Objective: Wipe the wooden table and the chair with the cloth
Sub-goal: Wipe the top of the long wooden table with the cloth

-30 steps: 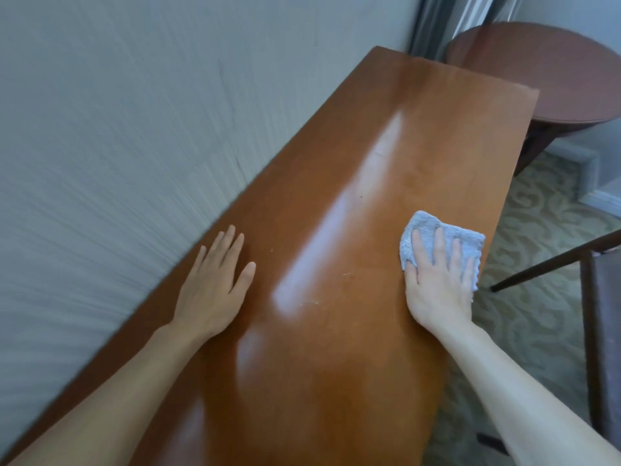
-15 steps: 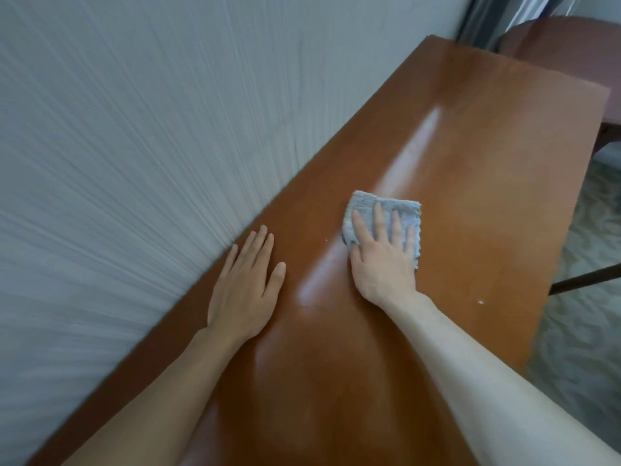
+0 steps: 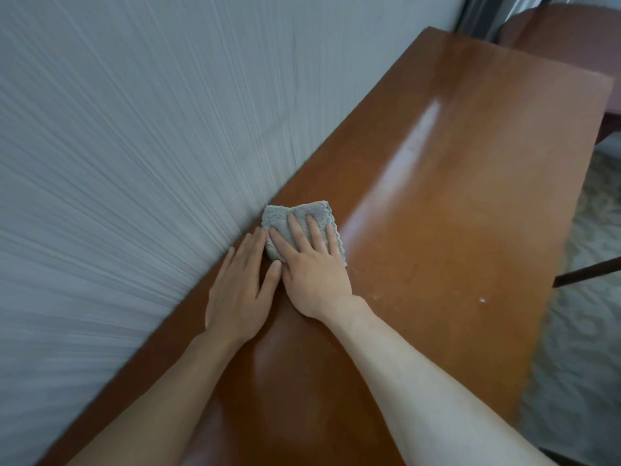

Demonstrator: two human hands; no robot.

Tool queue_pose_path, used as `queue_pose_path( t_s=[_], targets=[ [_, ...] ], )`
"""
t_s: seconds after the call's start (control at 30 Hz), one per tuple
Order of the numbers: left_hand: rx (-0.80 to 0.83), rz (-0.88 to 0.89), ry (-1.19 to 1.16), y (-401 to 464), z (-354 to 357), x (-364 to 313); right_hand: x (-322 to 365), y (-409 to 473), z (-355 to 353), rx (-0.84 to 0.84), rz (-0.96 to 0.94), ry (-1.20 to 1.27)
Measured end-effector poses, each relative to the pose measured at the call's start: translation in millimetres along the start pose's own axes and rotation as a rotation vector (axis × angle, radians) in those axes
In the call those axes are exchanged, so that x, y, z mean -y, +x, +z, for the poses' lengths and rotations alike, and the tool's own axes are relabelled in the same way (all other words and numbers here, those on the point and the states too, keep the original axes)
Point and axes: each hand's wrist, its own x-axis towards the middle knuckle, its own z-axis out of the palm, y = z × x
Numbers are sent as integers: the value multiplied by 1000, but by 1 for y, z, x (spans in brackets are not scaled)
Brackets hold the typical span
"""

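A person's right hand (image 3: 314, 274) presses flat, fingers straight and spread, on a folded grey terry cloth (image 3: 299, 227) that lies on a long, glossy wooden surface (image 3: 453, 210), at its left edge where the wood meets a pale, finely ribbed wall (image 3: 134, 146). The left hand (image 3: 240, 287) lies just beside it, nearer the wall, palm down with fingers straight and together, holding nothing; its fingertips reach the near left edge of the cloth and its thumb lies against the right hand. Both bare forearms run in from the near edge of the view, the left one in shade, the right one brightly lit. A broad band of reflected light runs the length of the surface from near to far, and a few pale specks (image 3: 482, 300) dot the wood to the right of the hands. At the far right a dark, round-topped table (image 3: 564, 31) stands beyond the end of the surface, with a strip of curtain (image 3: 484, 15) just left of it. A patterned carpet (image 3: 584, 331) covers the floor along the right side, and a dark wooden bar (image 3: 586, 272) crosses over it there, partly cut off by the edge of the view; what it belongs to cannot be told.
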Motion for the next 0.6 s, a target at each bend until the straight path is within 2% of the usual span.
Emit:
queue_pose_path(
  t_s=[0.17,0.47,0.6],
  targets=[
    [28,33,73,0,1,1,-36,-42,-3,-58,121,-5],
    [50,52,125,1,3,4,-159,-134,-29,-106,464,-88],
    [60,54,148,1,4,3,-168,-151,-27,-134,572,-92]
  ],
)
